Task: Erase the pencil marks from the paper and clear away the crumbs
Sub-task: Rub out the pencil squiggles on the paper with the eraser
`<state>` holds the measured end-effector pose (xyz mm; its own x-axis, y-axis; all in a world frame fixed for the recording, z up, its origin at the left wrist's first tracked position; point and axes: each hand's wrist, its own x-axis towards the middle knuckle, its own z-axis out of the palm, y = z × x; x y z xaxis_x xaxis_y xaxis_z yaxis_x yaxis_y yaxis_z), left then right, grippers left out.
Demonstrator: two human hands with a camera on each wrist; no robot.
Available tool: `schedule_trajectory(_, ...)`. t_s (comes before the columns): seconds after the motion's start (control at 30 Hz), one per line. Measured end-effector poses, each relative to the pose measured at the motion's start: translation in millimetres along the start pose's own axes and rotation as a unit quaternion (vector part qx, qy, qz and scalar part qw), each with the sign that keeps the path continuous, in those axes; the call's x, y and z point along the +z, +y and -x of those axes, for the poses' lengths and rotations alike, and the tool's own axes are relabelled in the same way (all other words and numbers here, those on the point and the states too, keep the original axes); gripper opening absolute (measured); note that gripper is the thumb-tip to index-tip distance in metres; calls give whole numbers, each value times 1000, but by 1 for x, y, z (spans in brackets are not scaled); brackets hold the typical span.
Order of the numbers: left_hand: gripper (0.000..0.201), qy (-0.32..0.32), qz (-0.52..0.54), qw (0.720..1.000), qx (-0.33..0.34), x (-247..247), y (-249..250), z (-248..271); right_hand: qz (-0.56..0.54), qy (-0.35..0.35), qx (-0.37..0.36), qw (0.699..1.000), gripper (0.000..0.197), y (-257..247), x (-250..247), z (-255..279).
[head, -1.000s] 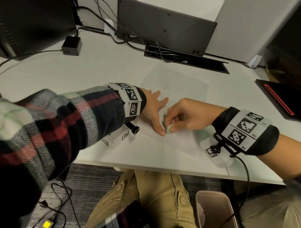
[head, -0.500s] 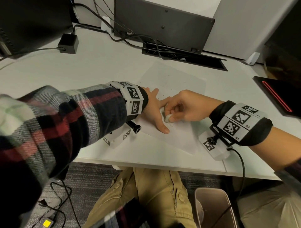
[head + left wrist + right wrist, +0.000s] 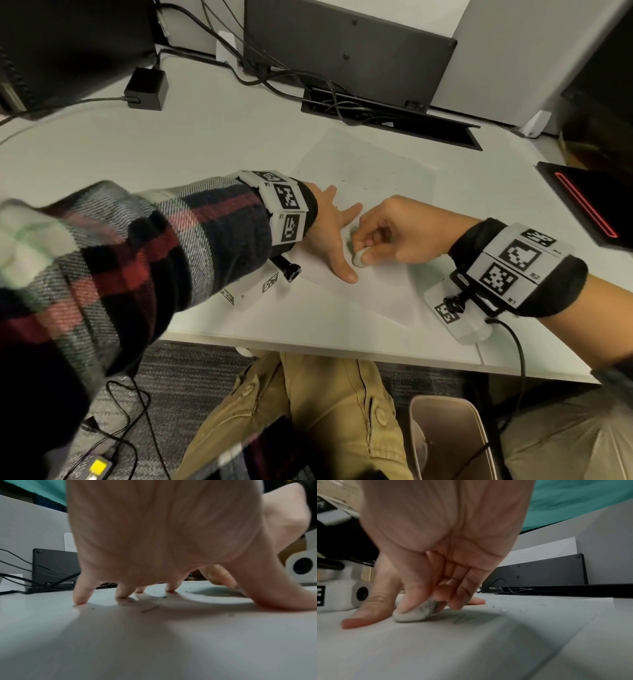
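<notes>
A white sheet of paper lies on the desk with faint pencil marks and dark crumbs scattered on it. My left hand presses flat on the sheet, fingers spread, fingertips down on the paper. My right hand pinches a rounded, smudged grey-white eraser between thumb and fingers and holds it against the paper, right beside the left thumb. In the right wrist view the eraser touches the sheet just left of a pencil scribble.
A black monitor base and a cable tray with wires stand behind the paper. A black power adapter sits at the back left, a black device with a red line at the right. A bin stands below the desk edge.
The right hand with the eraser has shifted back and forth beside the left thumb, away from me and then back toward the near edge. The left hand has stayed pressed on the sheet.
</notes>
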<state>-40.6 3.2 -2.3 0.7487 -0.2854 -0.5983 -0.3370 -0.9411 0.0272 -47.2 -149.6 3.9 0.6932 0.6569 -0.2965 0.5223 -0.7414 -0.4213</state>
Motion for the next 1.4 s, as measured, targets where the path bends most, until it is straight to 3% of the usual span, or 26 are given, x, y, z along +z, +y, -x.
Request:
schedule_trajectory(0.1, 119, 1, -4, 1000, 4, -1, 1, 1, 39, 41, 12, 998, 6, 2, -4, -7)
schedule_trajectory(0.27, 123, -4, -2, 1000, -4, -1, 0, 0, -22, -14, 11, 1000, 8, 0, 1, 6)
schedule_trajectory(0.43, 122, 4, -8, 1000, 2, 0, 0, 0, 23, 43, 23, 999, 11, 4, -5, -1)
schedule_trajectory(0.6, 123, 0, -2, 1000, 4, 0, -2, -1, -29, -12, 23, 999, 7, 0, 2, 14)
schedule_trajectory(0.8, 131, 3, -44, 999, 12, -2, -9, 0, -23, 86, 47, 995, 11, 9, -11, -4)
schedule_trajectory(0.97, 133, 7, -43, 999, 16, -1, -13, -1, -41, 68, 50, 996, 17, 2, -8, -15)
schedule_trajectory(1.13, 131, 14, -44, 999, 12, 0, -12, -1, -102, -25, 30, 994, 18, -9, -1, -7)
schedule_trajectory(1.27, 133, 0, -45, 999, 13, -2, -12, -2, -34, 58, 41, 997, 16, 2, -9, -11)
schedule_trajectory(1.4, 133, -6, -45, 999, 14, -2, -13, -2, -64, 2, 42, 997, 16, 0, -4, 0)
